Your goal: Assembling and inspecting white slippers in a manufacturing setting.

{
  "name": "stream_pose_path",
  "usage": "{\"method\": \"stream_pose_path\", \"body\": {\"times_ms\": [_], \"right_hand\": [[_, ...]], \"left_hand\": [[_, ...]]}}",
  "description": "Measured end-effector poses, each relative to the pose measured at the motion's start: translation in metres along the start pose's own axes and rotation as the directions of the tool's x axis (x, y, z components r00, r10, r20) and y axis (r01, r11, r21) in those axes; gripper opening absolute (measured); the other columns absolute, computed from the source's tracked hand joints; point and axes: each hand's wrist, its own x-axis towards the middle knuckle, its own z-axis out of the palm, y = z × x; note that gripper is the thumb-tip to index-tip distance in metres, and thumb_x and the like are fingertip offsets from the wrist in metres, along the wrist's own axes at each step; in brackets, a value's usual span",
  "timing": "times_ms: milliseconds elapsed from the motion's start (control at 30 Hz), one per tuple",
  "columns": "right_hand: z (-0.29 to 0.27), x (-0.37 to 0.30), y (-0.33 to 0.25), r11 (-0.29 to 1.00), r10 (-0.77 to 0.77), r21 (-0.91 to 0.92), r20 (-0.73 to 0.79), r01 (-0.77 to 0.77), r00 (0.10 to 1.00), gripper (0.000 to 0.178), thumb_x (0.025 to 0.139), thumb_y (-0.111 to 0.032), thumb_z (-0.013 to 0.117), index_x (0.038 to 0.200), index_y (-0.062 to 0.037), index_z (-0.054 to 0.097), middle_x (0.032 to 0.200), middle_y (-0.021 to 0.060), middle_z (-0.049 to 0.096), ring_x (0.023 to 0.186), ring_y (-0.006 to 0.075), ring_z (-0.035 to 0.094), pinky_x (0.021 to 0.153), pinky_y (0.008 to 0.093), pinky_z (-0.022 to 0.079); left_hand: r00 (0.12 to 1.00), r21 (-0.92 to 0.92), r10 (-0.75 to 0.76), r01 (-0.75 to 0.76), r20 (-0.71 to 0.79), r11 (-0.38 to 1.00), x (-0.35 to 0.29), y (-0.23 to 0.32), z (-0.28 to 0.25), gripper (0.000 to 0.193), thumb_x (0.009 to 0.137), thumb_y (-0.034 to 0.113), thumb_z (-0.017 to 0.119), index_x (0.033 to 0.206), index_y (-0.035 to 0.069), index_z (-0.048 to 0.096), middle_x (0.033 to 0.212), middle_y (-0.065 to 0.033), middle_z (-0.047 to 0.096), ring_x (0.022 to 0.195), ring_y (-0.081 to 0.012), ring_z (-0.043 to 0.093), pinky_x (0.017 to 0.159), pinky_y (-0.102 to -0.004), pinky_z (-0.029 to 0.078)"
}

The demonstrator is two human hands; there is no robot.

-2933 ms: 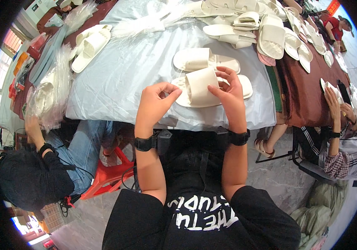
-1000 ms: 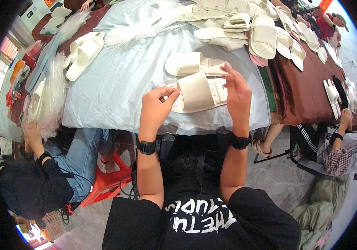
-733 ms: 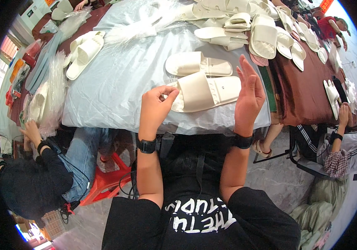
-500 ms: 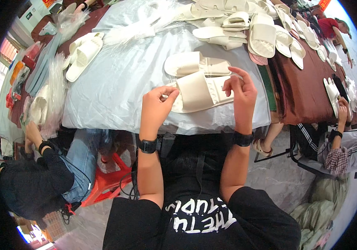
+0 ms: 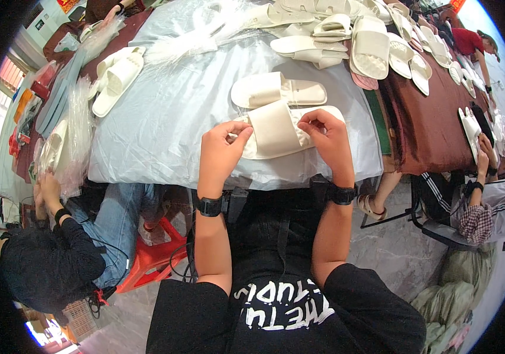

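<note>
Two cream slide slippers lie flat on the plastic-covered table in front of me, one behind the other. The near slipper is between my hands. My left hand is at its left end, thumb and forefinger pinched together at the edge. At the right side of the strap, my right hand pinches with bent fingers over the footbed. Whatever is in either pinch is too small or hidden to make out. Just beyond lies the far slipper, touched by neither hand.
A clear plastic bag bundle lies farther back. Many cream slippers are heaped at the back right, and another pair is at the left. Co-workers sit on both sides; a red stool stands at lower left.
My right hand has come down and leftward from above the slipper's right end to the strap's edge, its fingers closing. My left hand stays in place.
</note>
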Motion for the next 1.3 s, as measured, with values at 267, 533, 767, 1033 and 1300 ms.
{"method": "stream_pose_path", "body": {"times_ms": [267, 533, 767, 1033, 1300], "right_hand": [[0.015, 0.003, -0.007, 0.965, 0.067, 0.254, -0.013, -0.062, 0.998, 0.027, 0.095, 0.001, 0.074, 0.122, 0.0015, 0.071, 0.093, 0.0070, 0.079, 0.089, 0.0121, 0.073, 0.079, 0.0265, 0.055], [0.017, 0.000, -0.022, 0.974, 0.044, 0.221, 0.064, -0.057, 0.997, 0.042, 0.102, -0.004, 0.069, 0.143, -0.0013, 0.061, 0.095, 0.0079, 0.080, 0.092, 0.0130, 0.072, 0.085, 0.0277, 0.054], [0.030, 0.001, -0.019, 0.848, 0.084, 0.491, 0.248, -0.200, 0.965, 0.066, 0.112, -0.023, 0.063, 0.165, -0.0018, 0.030, 0.105, 0.0077, 0.076, 0.096, 0.0114, 0.067, 0.093, 0.0279, 0.051], [0.041, 0.002, -0.023, 0.805, 0.106, 0.540, 0.278, -0.247, 0.955, 0.065, 0.116, -0.030, 0.057, 0.167, -0.0042, 0.027, 0.129, 0.0141, 0.069, 0.114, 0.0149, 0.063, 0.102, 0.0299, 0.049], [0.043, 0.002, -0.022, 0.847, 0.089, 0.483, 0.283, -0.222, 0.955, 0.060, 0.116, -0.030, 0.055, 0.165, -0.0034, 0.031, 0.132, 0.0148, 0.066, 0.120, 0.0165, 0.061, 0.106, 0.0311, 0.046]], "left_hand": [[1.000, -0.019, 0.017, -0.017, -0.006, 1.000, 0.002, -0.001, 0.000, 0.020, 0.095, 0.015, 0.080, 0.108, 0.000, 0.083, 0.075, 0.0006, 0.072, 0.061, -0.0036, 0.052, 0.057, -0.0243, 0.043], [1.000, 0.008, 0.008, -0.008, -0.002, 1.000, 0.000, 0.001, -0.001, 0.022, 0.095, 0.015, 0.080, 0.109, -0.002, 0.082, 0.076, 0.0004, 0.072, 0.061, -0.0035, 0.052, 0.057, -0.0248, 0.044], [0.986, -0.027, -0.057, 0.062, 0.158, 0.998, 0.001, -0.003, -0.002, 0.025, 0.099, 0.017, 0.077, 0.111, -0.004, 0.080, 0.089, -0.0062, 0.079, 0.075, -0.0098, 0.066, 0.070, -0.0276, 0.053], [0.947, -0.126, -0.075, 0.119, 0.313, 0.985, 0.003, -0.009, -0.005, 0.026, 0.104, 0.017, 0.070, 0.111, -0.007, 0.078, 0.092, -0.0049, 0.078, 0.083, -0.0095, 0.068, 0.077, -0.0269, 0.053], [0.952, -0.168, -0.075, 0.129, 0.297, 0.977, 0.005, -0.014, -0.001, 0.025, 0.104, 0.017, 0.072, 0.112, -0.006, 0.078, 0.094, -0.0022, 0.076, 0.086, -0.0078, 0.066, 0.078, -0.0247, 0.052]]}}
